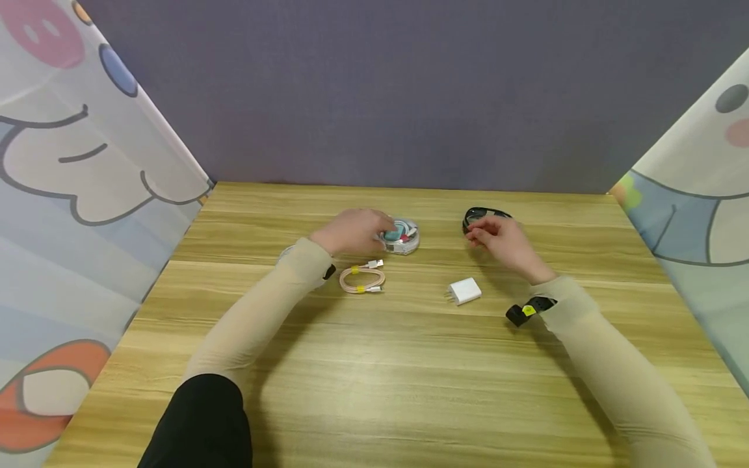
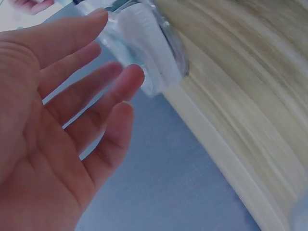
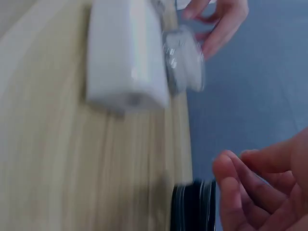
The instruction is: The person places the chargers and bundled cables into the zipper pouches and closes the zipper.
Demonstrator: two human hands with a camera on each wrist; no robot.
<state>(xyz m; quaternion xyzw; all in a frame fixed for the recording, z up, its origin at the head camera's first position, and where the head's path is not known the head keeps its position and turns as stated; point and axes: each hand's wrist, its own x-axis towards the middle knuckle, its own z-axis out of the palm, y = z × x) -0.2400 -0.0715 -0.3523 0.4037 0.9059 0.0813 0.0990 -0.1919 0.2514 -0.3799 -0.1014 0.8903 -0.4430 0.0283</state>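
Note:
A clear round case (image 1: 401,236) with teal and red contents sits at the table's far middle. My left hand (image 1: 351,231) reaches it from the left with its fingers straight; in the left wrist view the fingertips (image 2: 134,77) lie against the clear case (image 2: 144,45). A black round case (image 1: 484,215) lies further right. My right hand (image 1: 497,239) hovers just in front of it with its fingers (image 3: 240,187) loosely curled and holding nothing, beside the black case (image 3: 192,207).
A coiled pink cable (image 1: 361,279) with yellow ties lies near my left wrist. A white charger plug (image 1: 465,290) sits in front of my right hand, large in the right wrist view (image 3: 126,57). The wooden table (image 1: 374,377) is walled by a grey backdrop and patterned curtains.

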